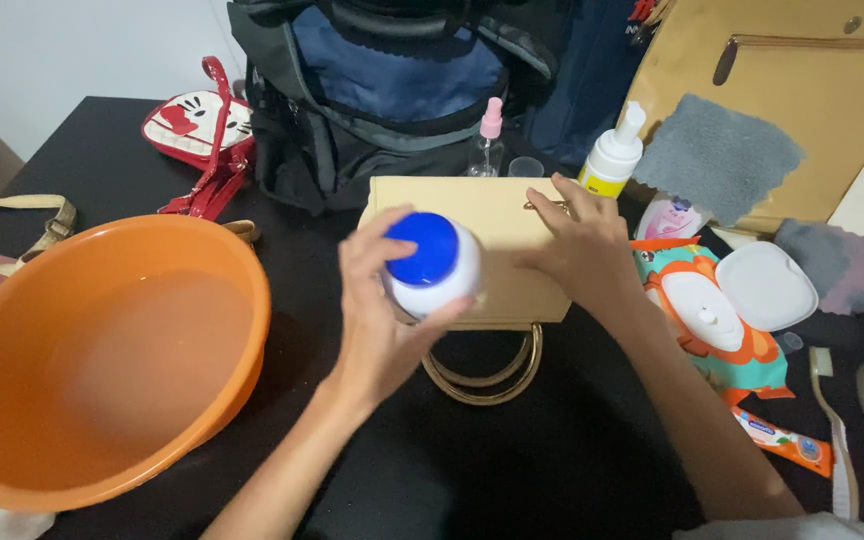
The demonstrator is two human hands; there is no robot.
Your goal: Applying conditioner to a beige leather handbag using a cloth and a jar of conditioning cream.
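- The left hand (377,310) is wrapped around a white jar (435,270) with a blue lid (422,248), holding it up over the near edge of a tan handbag (482,215).
- The right hand (577,240) lies flat on the handbag with its fingers spread, gripping nothing.
- The handbag lies on a black table (512,470), and its gold handles (482,375) point toward the person.
- A big orange tub (102,360) sits to the left, maybe with water in it, but that is hard to see.
- A pack of wipes (717,315) lies open to the right.
- A foam pump bottle (612,155) and a small spray bottle (489,140) stand behind the handbag.
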